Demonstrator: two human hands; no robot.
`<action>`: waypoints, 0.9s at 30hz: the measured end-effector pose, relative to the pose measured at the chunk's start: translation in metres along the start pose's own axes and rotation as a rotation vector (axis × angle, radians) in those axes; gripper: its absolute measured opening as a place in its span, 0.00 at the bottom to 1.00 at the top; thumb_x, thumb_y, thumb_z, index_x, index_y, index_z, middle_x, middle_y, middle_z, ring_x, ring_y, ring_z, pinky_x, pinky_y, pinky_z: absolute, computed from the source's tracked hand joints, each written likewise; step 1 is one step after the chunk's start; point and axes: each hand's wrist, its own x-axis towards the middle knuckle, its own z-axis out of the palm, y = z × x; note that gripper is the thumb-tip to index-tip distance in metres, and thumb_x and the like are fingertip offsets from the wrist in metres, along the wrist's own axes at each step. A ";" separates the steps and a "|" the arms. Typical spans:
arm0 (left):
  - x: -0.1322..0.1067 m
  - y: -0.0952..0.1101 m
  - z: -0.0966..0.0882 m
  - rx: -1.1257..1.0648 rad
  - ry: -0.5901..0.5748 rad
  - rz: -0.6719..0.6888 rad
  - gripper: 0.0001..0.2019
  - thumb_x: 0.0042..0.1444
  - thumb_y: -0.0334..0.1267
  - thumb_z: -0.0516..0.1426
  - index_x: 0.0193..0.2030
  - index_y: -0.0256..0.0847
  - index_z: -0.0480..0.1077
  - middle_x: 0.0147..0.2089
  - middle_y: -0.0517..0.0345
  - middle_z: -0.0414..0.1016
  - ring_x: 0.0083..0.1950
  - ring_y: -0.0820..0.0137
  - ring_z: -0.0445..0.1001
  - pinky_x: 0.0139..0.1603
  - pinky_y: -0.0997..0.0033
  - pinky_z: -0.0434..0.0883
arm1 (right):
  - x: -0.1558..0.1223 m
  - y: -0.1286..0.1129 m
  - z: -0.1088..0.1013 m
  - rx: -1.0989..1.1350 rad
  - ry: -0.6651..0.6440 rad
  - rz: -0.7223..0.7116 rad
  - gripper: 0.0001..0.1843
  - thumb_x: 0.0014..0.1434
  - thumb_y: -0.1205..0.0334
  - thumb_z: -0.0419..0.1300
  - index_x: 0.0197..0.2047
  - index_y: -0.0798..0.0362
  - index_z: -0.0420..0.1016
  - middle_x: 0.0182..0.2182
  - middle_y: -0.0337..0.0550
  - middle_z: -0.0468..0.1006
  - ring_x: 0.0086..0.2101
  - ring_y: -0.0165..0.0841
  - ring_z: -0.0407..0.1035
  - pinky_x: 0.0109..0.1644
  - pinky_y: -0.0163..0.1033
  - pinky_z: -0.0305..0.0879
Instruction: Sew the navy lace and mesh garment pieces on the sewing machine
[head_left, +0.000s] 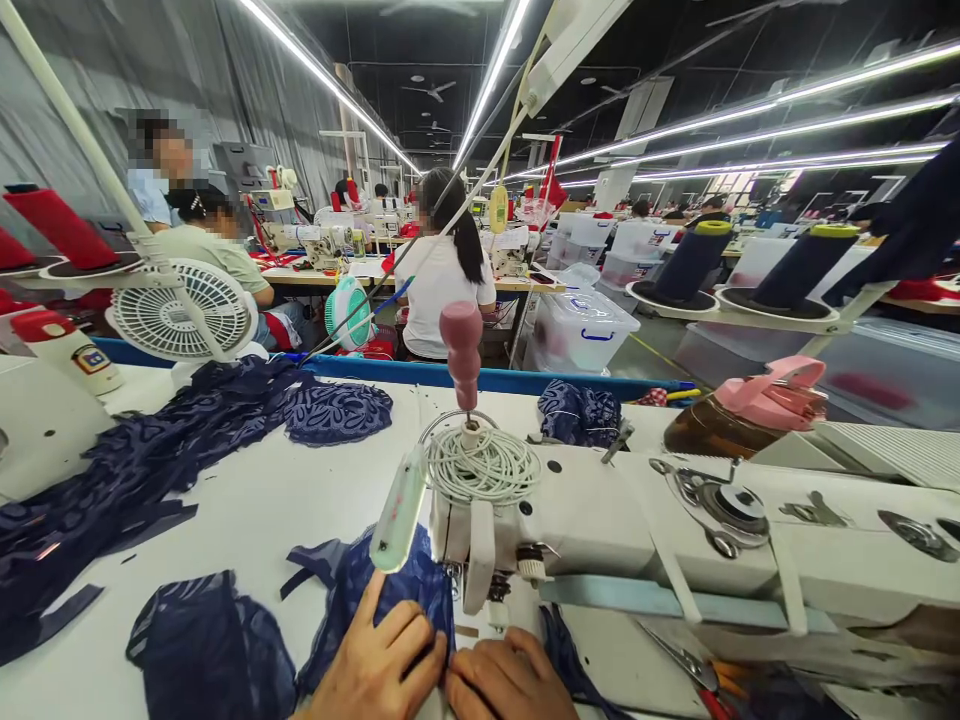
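Note:
A navy lace fabric piece (405, 590) lies partly under the needle area of a white sewing machine (600, 540). My left hand (382, 660) rests on this piece, its index finger stretched forward and the other fingers curled in at the fabric's edge. Close beside it, my right hand (510, 675) has its fingers bent together at the same edge, just in front of the presser foot. My hands hide the cloth between them. A small lit lamp (397, 510) is fixed to the machine head, above my left index finger in view.
Navy lace pieces (210, 640) and a long heap of them (165, 430) cover the left side. Scissors (682, 660) lie right of the needle. A pink-lidded bottle (780, 400), thread cones (697, 262) and a white fan (184, 310) stand around. Co-workers sit beyond.

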 end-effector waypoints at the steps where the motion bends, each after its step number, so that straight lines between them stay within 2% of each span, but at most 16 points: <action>1: 0.002 -0.002 0.002 -0.009 -0.013 -0.012 0.17 0.69 0.29 0.45 0.40 0.38 0.74 0.30 0.60 0.73 0.34 0.70 0.72 0.71 0.37 0.46 | 0.001 0.002 0.000 -0.003 -0.006 0.001 0.16 0.73 0.58 0.46 0.39 0.50 0.73 0.31 0.35 0.80 0.29 0.31 0.70 0.41 0.44 0.58; 5: 0.007 -0.008 0.003 -0.029 -0.030 -0.046 0.15 0.66 0.27 0.46 0.42 0.38 0.73 0.34 0.58 0.76 0.39 0.67 0.73 0.72 0.41 0.38 | 0.008 0.007 -0.005 -0.016 0.005 0.023 0.18 0.73 0.51 0.46 0.43 0.49 0.74 0.36 0.37 0.82 0.32 0.32 0.71 0.48 0.45 0.57; 11: 0.006 -0.001 -0.011 -0.077 -0.096 -0.177 0.15 0.64 0.23 0.46 0.42 0.39 0.72 0.32 0.61 0.71 0.34 0.71 0.69 0.71 0.43 0.41 | 0.011 0.005 -0.017 -0.064 -0.069 -0.038 0.28 0.76 0.52 0.35 0.44 0.52 0.75 0.38 0.39 0.80 0.36 0.33 0.71 0.47 0.44 0.55; 13: 0.006 0.001 -0.013 -0.072 -0.092 -0.172 0.15 0.64 0.23 0.46 0.43 0.39 0.72 0.33 0.60 0.70 0.35 0.70 0.68 0.71 0.44 0.42 | 0.009 0.003 -0.014 -0.044 -0.030 -0.027 0.28 0.76 0.51 0.36 0.42 0.52 0.75 0.36 0.39 0.79 0.35 0.32 0.70 0.46 0.44 0.55; 16: 0.006 0.004 -0.008 -0.026 -0.024 -0.134 0.16 0.66 0.27 0.44 0.39 0.39 0.72 0.30 0.60 0.69 0.33 0.69 0.66 0.71 0.42 0.42 | 0.006 -0.001 -0.008 -0.060 0.054 -0.004 0.29 0.76 0.51 0.36 0.38 0.52 0.75 0.35 0.40 0.80 0.34 0.33 0.70 0.46 0.45 0.55; 19: 0.003 0.006 0.000 -0.018 -0.027 -0.121 0.17 0.67 0.28 0.43 0.39 0.39 0.73 0.29 0.60 0.69 0.31 0.69 0.66 0.72 0.42 0.42 | 0.004 -0.001 -0.005 -0.081 0.031 -0.018 0.31 0.76 0.53 0.34 0.40 0.52 0.76 0.36 0.40 0.81 0.34 0.33 0.71 0.46 0.45 0.55; 23: 0.001 0.006 0.005 -0.015 -0.039 -0.114 0.16 0.66 0.28 0.44 0.39 0.38 0.72 0.29 0.59 0.71 0.31 0.69 0.68 0.70 0.37 0.45 | 0.004 0.004 -0.007 -0.071 0.022 -0.025 0.31 0.77 0.54 0.33 0.39 0.51 0.75 0.35 0.38 0.81 0.34 0.32 0.71 0.46 0.44 0.55; 27: 0.010 -0.001 0.008 -0.019 -0.049 -0.083 0.15 0.65 0.24 0.44 0.43 0.38 0.72 0.34 0.55 0.76 0.40 0.64 0.73 0.71 0.38 0.41 | 0.005 0.010 -0.009 -0.115 -0.006 -0.022 0.29 0.76 0.50 0.36 0.43 0.51 0.76 0.37 0.38 0.82 0.34 0.34 0.71 0.48 0.45 0.57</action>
